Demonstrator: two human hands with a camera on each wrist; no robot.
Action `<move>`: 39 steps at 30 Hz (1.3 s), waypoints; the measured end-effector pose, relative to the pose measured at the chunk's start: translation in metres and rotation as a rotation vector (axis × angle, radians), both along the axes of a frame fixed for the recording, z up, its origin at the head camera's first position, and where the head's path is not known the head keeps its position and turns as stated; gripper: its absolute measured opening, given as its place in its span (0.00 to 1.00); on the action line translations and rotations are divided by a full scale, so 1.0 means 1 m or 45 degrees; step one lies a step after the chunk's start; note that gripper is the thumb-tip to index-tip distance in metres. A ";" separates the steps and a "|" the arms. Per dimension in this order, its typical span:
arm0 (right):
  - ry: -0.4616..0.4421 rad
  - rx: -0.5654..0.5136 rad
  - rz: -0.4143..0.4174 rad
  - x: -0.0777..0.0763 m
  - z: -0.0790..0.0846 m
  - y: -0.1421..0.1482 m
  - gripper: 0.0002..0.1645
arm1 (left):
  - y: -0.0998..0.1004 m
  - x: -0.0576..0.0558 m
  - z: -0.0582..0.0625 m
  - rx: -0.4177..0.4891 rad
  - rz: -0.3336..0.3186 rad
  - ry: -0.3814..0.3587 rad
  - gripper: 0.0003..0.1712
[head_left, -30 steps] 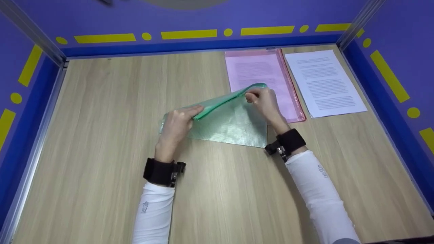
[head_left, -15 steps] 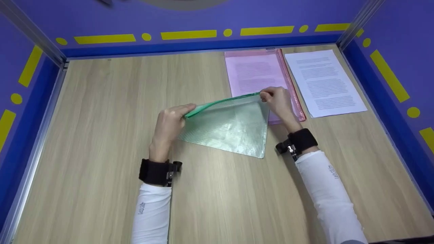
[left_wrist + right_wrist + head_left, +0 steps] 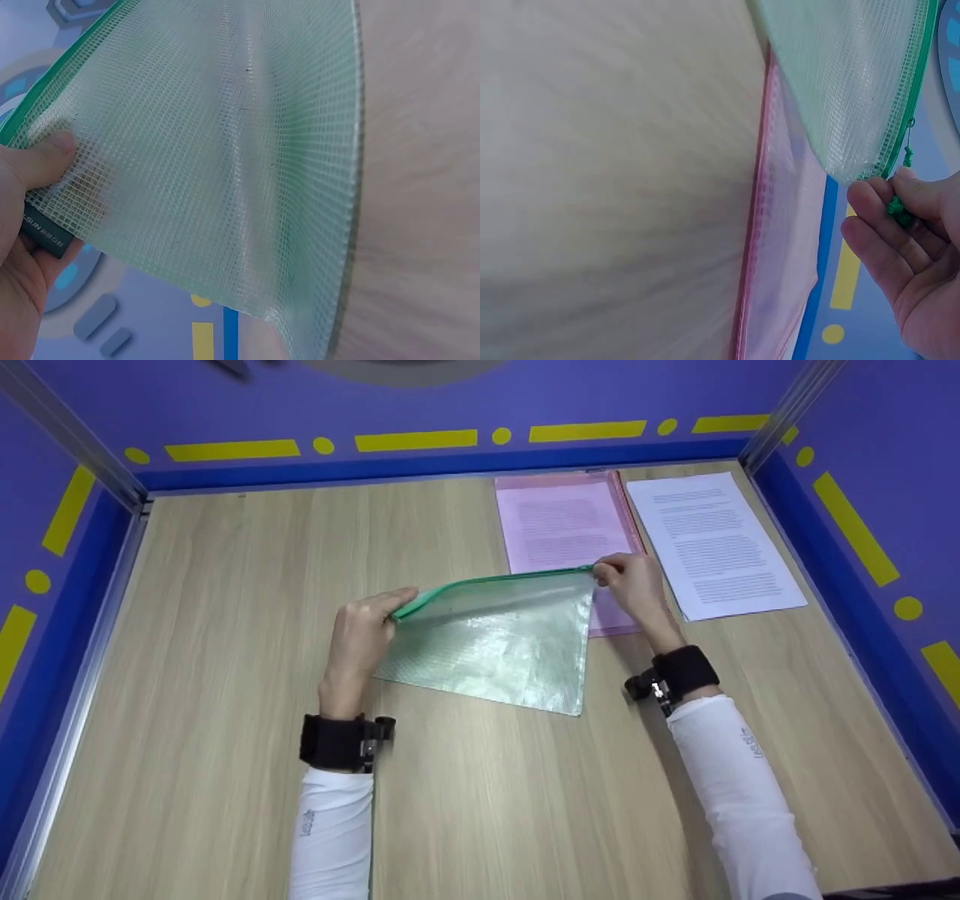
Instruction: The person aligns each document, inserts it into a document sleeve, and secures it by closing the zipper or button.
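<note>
A green translucent mesh zip pouch [image 3: 495, 645] is held up by its zipper edge, its lower part hanging toward the table. My left hand [image 3: 360, 634] pinches its left top corner, thumb on the mesh, beside a dark label [image 3: 46, 229]. At the opposite end of the zipper, my right hand [image 3: 634, 585] pinches the green knotted zipper pull [image 3: 900, 210] between thumb and fingers. The pull's cord runs up to the slider [image 3: 911, 122] on the green zipper [image 3: 924, 67]. Along most of its length the zipper edge looks straight; near my left hand it bends.
Behind the pouch lies a pink zip pouch [image 3: 562, 521] with a printed sheet inside, partly covered by the green pouch in the head view. Printed white paper [image 3: 720, 547] lies to its right. Blue walls [image 3: 412, 405] enclose the wooden table [image 3: 225, 660] at back and sides.
My right hand has moved right along the zipper edge to the pouch's right end. My left hand has shifted slightly left, and the pouch's top edge has gone from curved to mostly straight.
</note>
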State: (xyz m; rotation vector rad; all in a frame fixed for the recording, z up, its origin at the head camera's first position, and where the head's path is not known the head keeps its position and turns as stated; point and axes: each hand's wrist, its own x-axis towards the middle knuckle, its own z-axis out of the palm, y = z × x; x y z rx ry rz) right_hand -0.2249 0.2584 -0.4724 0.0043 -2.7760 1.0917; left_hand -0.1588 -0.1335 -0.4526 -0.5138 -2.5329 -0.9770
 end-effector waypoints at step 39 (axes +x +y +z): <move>-0.030 0.004 -0.166 0.006 0.000 0.032 0.11 | -0.002 0.000 -0.001 0.051 0.018 -0.018 0.26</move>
